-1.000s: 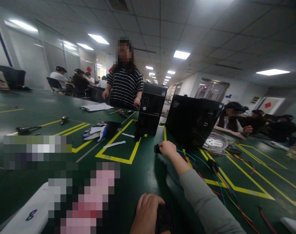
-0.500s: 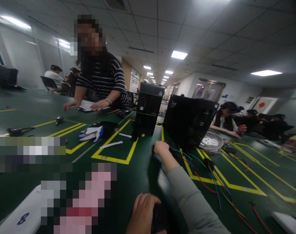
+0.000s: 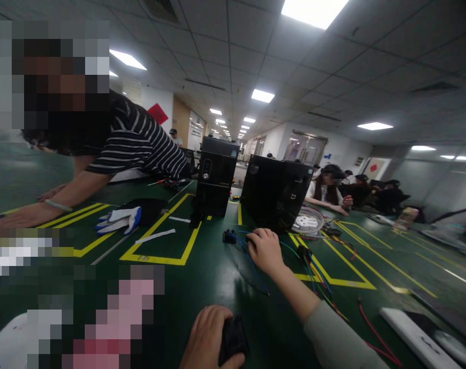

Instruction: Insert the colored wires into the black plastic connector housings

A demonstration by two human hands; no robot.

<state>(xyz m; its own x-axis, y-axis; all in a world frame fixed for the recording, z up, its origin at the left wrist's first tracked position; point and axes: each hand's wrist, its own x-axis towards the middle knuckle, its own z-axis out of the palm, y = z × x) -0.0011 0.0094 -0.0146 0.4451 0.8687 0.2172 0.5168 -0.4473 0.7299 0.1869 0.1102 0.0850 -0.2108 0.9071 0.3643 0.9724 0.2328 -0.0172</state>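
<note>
My left hand (image 3: 207,335) is wrapped round a black block-shaped part (image 3: 234,335) low in the view, thumb on its near side. Farther forward, my right hand (image 3: 267,251) is palm down with loosely bent fingers over thin blue wires (image 3: 252,259); I cannot tell whether it touches them. Just left of its fingertips, a small black part with blue wires (image 3: 229,236) rests on the green table (image 3: 213,279), apart from the hand. Another black part (image 3: 304,252) with coloured wires lies to the right, by my wrist.
Two black computer cases (image 3: 216,177) stand ahead. A white and blue glove (image 3: 120,220) lies left, and a round white basket (image 3: 308,220) is right. A person in a striped shirt (image 3: 136,136) leans across at left. Red wires (image 3: 365,320) and a white device (image 3: 413,335) lie right.
My right hand has let go of the small black part and drawn back to the right. The person in stripes has leaned over and reached toward the left. My view has shifted to the right.
</note>
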